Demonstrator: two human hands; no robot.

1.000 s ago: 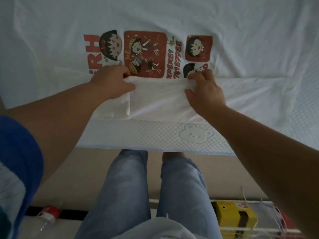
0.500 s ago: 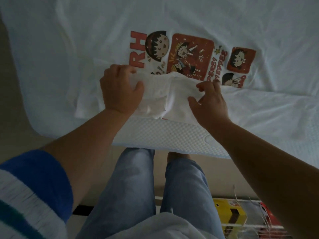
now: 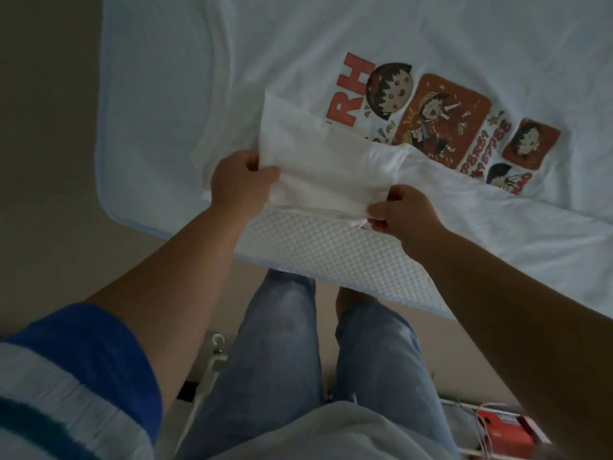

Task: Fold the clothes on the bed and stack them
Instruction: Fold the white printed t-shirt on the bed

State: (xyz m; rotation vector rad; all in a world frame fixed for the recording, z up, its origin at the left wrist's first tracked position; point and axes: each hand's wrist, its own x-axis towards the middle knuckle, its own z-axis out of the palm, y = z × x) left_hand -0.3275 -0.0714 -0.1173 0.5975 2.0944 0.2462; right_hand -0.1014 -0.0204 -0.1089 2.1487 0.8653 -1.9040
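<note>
A white T-shirt (image 3: pixel 414 38) with a red cartoon print (image 3: pixel 441 121) lies spread on the bed. Its near part is folded into a white flap (image 3: pixel 325 167) lifted off the mattress near the front edge. My left hand (image 3: pixel 242 180) grips the flap's left end, thumb on top. My right hand (image 3: pixel 401 210) pinches the flap's near right corner at the fold. The flap covers the lower edge of the print.
The pale blue mattress (image 3: pixel 331 250) has a quilted front side and a rounded corner at the left. Bare floor (image 3: pixel 43 161) lies left of the bed. My legs in jeans (image 3: pixel 285 360) stand against the bed. A red box (image 3: pixel 504 433) sits on the floor at lower right.
Both hands drew back toward the bed's front edge and raised the folded flap, which lay flat a second ago. The view swung left, so the print sits further right.
</note>
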